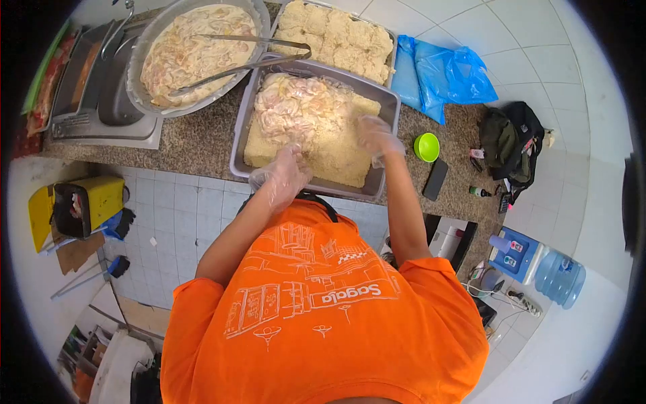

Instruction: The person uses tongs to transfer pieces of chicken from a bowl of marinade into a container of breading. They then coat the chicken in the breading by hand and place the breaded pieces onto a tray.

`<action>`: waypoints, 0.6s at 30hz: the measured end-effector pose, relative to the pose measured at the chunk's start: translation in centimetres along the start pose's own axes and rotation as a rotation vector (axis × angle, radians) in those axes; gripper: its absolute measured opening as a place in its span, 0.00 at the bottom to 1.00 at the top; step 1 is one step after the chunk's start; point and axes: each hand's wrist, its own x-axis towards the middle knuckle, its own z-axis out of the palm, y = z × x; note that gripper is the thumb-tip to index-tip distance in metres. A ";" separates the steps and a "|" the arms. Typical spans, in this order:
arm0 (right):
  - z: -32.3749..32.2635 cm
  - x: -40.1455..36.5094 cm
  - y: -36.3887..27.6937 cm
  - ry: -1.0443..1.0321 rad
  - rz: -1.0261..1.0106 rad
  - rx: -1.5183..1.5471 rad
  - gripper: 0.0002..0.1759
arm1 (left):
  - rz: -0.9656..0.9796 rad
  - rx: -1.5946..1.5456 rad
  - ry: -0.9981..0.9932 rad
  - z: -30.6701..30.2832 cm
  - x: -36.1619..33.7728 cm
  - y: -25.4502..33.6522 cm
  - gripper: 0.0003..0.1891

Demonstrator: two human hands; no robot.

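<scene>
A grey rectangular tub (237, 143) holds a bed of pale breadcrumbs (340, 161), with a heap of wet, batter-coated raw meat pieces (296, 108) on top. My left hand (284, 170), in a clear plastic glove, is at the tub's near left side, over the crumbs, its fingers curled in; whatever they hold is hidden. Also gloved, my right hand (379, 139) reaches over the tub's right side with its fingers lowered onto the crumbs, nothing visible in them.
A large bowl (138, 87) of battered meat stands left, metal tongs (259, 64) across its rim. Behind is a tray of crumbed pieces (336, 37). Blue plastic bags (447, 74), a green bowl (426, 147), a phone-like dark object (435, 179) and a bag (515, 145) lie right; a sink (121, 101) is left.
</scene>
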 end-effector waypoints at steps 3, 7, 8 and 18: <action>3.7 0.6 -0.1 -0.402 0.146 -0.115 0.14 | 0.005 0.005 -0.015 1.2 -1.4 0.5 0.35; -6.6 1.5 -3.6 -0.497 0.214 0.426 0.23 | 0.008 0.034 -0.024 2.4 -3.2 1.2 0.37; -3.9 1.0 -2.6 -0.395 0.076 0.467 0.26 | 0.010 0.058 -0.016 2.7 -3.6 1.4 0.38; -16.6 -3.5 -8.0 0.157 0.310 0.311 0.29 | -0.016 0.108 0.072 3.6 -2.6 0.0 0.35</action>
